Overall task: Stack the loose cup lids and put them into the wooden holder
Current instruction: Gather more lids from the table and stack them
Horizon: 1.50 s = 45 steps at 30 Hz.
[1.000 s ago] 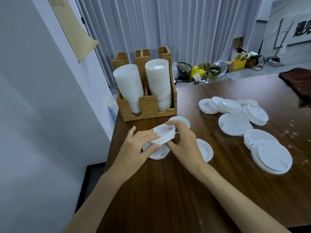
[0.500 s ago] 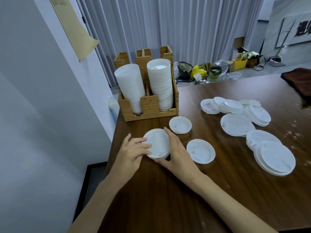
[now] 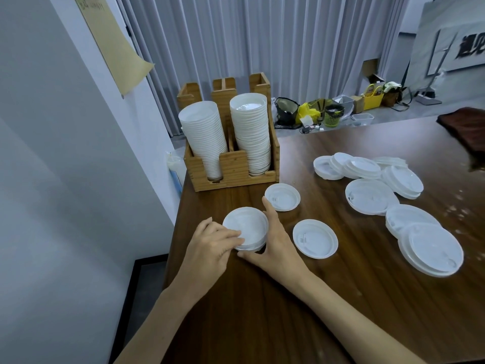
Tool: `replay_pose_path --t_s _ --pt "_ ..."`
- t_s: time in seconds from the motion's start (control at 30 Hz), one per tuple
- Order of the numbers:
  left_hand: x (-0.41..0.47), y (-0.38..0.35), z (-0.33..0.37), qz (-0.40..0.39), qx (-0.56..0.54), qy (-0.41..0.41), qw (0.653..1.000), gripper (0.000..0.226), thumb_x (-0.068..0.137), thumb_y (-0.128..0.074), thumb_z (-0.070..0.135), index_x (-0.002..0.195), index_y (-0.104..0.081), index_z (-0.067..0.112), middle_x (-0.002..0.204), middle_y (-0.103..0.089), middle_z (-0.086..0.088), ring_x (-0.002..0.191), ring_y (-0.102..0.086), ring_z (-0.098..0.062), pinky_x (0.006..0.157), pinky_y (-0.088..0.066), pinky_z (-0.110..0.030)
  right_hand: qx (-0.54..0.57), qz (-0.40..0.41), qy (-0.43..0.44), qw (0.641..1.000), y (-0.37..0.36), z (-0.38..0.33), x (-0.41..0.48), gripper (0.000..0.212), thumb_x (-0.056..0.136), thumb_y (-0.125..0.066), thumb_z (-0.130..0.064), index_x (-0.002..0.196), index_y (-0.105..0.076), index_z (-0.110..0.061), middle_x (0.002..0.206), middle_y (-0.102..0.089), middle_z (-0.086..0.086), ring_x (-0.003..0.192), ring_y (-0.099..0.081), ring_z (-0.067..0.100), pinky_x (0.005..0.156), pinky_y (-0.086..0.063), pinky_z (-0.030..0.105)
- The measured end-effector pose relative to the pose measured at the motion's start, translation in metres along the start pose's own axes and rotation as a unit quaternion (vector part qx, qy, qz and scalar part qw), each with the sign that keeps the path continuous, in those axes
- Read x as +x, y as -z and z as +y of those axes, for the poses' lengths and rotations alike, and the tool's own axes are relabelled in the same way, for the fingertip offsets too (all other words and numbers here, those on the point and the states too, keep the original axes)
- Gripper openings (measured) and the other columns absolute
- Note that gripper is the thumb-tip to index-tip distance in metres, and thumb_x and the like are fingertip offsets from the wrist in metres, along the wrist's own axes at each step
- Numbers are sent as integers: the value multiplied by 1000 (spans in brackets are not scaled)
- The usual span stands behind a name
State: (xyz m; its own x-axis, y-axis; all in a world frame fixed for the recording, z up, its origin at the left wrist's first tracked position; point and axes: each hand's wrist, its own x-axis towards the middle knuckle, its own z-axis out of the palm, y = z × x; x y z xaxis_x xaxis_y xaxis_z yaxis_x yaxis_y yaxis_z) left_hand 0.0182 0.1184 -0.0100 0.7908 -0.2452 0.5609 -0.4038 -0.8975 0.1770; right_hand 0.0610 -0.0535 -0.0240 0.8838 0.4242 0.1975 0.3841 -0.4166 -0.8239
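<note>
A small stack of white lids [image 3: 246, 228] sits on the dark wooden table near its left edge. My left hand [image 3: 212, 248] grips the stack's left side, fingers lying over its top. My right hand [image 3: 275, 245] cups the stack's right side, thumb under the near edge. Two single lids lie close by: one [image 3: 282, 197] just behind my right hand, another [image 3: 315, 239] to its right. The wooden holder [image 3: 233, 169] stands at the back left, with a stack of cups [image 3: 203, 140] in its left slot and stacked lids [image 3: 252, 132] in its right slot.
Several larger loose lids lie in a heap at the right: a far group [image 3: 362, 168], one wide lid [image 3: 371, 196] and a near pile [image 3: 430, 248]. A dark cloth [image 3: 467, 127] sits at the far right. The table's left edge [image 3: 175, 232] drops beside a white wall.
The lid that both hands held tilted above the table now lies flat on the small stack. Both hands have closed in around the stack's sides.
</note>
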Motion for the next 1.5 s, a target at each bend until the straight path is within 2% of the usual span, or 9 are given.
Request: replay_pose_path --t_s 0.07,0.4,0.67,0.8,0.93,1.1,1.2,1.3,1.5 --pt "-1 -1 1 -14 4 -17 1000 34 64 -80 -5 90 -76 17 96 -73 2 91 -61 -10 101 -34 -45 -6 9 0 1000 0 0 -1 114 73 -82 -33 149 3 -34 153 -26 -8 134 -23 -4 102 -14 1" --pt "1 0 0 -59 9 -11 998 38 67 -62 -7 94 -75 15 101 -72 0 95 -66 -17 102 -24 -54 1 -3 11 1000 3 -3 -1 108 74 -82 -33 138 4 -49 158 -16 -9 142 -21 4 110 -16 15" --pt "-3 -11 1 -114 -60 12 992 48 73 -46 -8 111 -68 11 116 -66 -7 114 -58 -19 104 -19 -50 -1 -1 10 1000 3 3 0 107 75 -81 -32 141 3 -46 158 -17 -9 138 -18 -4 97 -9 -8" --pt "-3 -11 -1 -130 -46 3 990 46 72 -49 -7 109 -70 11 113 -68 -7 112 -61 -21 101 -23 -55 -29 -19 33 999 2 -1 -2 104 76 -79 -34 143 0 -42 158 -15 -9 140 -14 -3 117 -19 20" --pt "2 -6 4 -124 -53 27 990 42 74 -48 -5 105 -71 11 110 -69 -7 109 -62 -22 102 -31 -53 -36 15 30 999 10 -15 -7 91 80 -71 -50 149 -14 -35 159 -16 -6 145 -11 5 117 -20 29" --pt "8 0 7 -129 -66 84 986 47 82 -50 -17 115 -67 13 119 -65 -5 118 -54 -17 115 -21 -38 -165 156 11 974 39 -32 24 55 93 -47 -53 127 -57 -12 124 -61 3 112 -55 19 92 -44 32" --pt "3 0 13 -127 -73 64 987 47 84 -49 -14 118 -65 13 123 -63 -1 120 -50 -10 112 -13 -28 -314 53 -33 947 51 -17 48 46 98 -43 -41 96 -70 -3 96 -64 7 87 -58 22 77 -47 33" --pt "-2 2 17 -142 -85 82 983 43 89 -47 -7 122 -62 17 127 -60 3 123 -47 -7 114 -7 -21 -301 -58 -84 948 53 -2 52 41 98 -46 -38 88 -66 -3 86 -63 8 76 -59 20 68 -45 28" --pt "11 8 20 -108 -98 142 979 45 91 -48 -3 130 -55 19 133 -54 5 121 -37 2 112 -17 -16 -262 -54 -9 964 62 0 37 32 97 -50 -31 94 -69 -6 93 -62 -2 84 -60 15 76 -48 27"
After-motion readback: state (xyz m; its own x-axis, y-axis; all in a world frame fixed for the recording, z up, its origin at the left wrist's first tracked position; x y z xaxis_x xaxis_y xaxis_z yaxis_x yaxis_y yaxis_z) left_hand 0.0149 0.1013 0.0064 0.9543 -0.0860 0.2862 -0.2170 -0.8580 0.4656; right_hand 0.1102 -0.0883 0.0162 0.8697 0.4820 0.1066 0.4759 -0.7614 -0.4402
